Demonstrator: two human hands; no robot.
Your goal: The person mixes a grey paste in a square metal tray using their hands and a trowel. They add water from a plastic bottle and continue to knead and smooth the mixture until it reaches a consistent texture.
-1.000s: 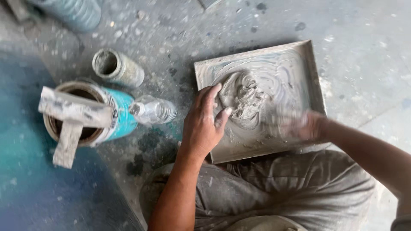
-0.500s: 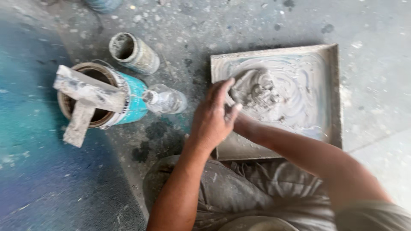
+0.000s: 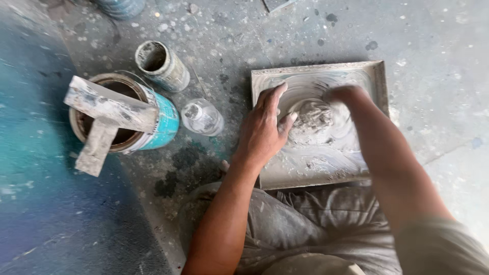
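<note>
While both hands press grey paste lump (image 3: pixel 311 118) at centre of square tile (image 3: pixel 374 76) on floor: left hand (image 3: pixel 263 127) fingers spread flat against lump; right hand (image 3: pixel 345 95) blurred, finger state unclear. Teal bucket (image 3: pixel 164 121), plastic bottle (image 3: pixel 202 117) left of tile.

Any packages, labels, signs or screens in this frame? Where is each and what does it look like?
Large can: left of the tray, round, turquoise and white label wrap, wooden pieces across its mouth.
Small tin: behind the large can, on its side, grey, caked.
Clear bottle: between can and left hand, no label visible.
No signs or screens.
</note>
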